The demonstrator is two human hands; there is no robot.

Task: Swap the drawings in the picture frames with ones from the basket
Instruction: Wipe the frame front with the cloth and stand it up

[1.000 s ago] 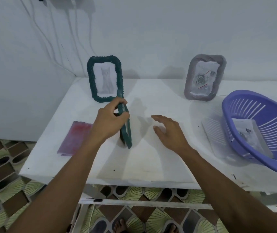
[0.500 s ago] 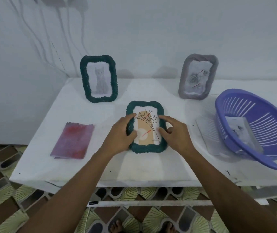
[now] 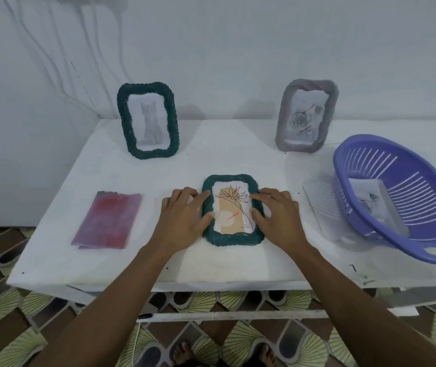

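Note:
A dark green frame with a flower drawing lies face up on the white table, near the front middle. My left hand rests on its left border and my right hand on its right border, fingers spread over the edges. A second green frame with a cat drawing stands upright at the back left. A grey frame with a rose drawing stands at the back right. The purple basket on the right holds a drawing.
A red-purple sheet lies flat at the front left of the table. A white slatted piece lies by the basket's left side. Cables hang down the wall at the back left. Patterned floor tiles show below the table's front edge.
The green frame, held on edge by my left hand a second ago, now lies flat and face up. My right hand came onto its right border, and both hands settled flatter on it.

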